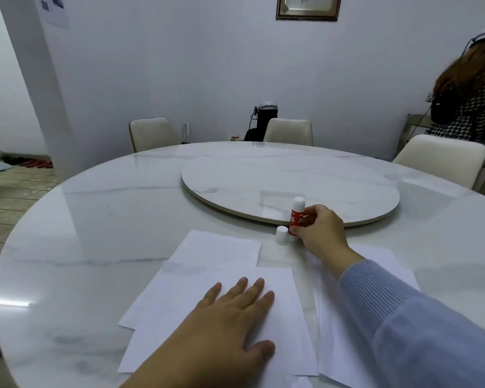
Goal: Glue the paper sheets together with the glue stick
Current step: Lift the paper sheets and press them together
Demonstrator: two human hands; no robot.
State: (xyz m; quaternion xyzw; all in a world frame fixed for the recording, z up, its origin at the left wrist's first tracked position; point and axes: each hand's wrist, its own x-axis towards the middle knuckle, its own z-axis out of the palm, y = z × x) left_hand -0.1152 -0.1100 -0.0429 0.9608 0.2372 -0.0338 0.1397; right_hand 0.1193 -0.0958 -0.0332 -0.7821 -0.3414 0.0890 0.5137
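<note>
Fingers of the left hand (230,317) lie straight and flat on the top paper sheet (221,312), palm down. Reaching forward, the right hand (319,231) grips the upright red glue stick (296,217) beside a small white cap (281,234) on the glossy marble-patterned round table (95,233). More white sheets (216,247) fan out beneath, thin and smooth.

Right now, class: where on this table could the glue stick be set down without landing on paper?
Bare marble lies left of the paper sheets toward the table edge, and across the turntable. It is crowded around the right hand gripping the glue stick beside a loose white cap; the left hand presses the sheets.
</note>
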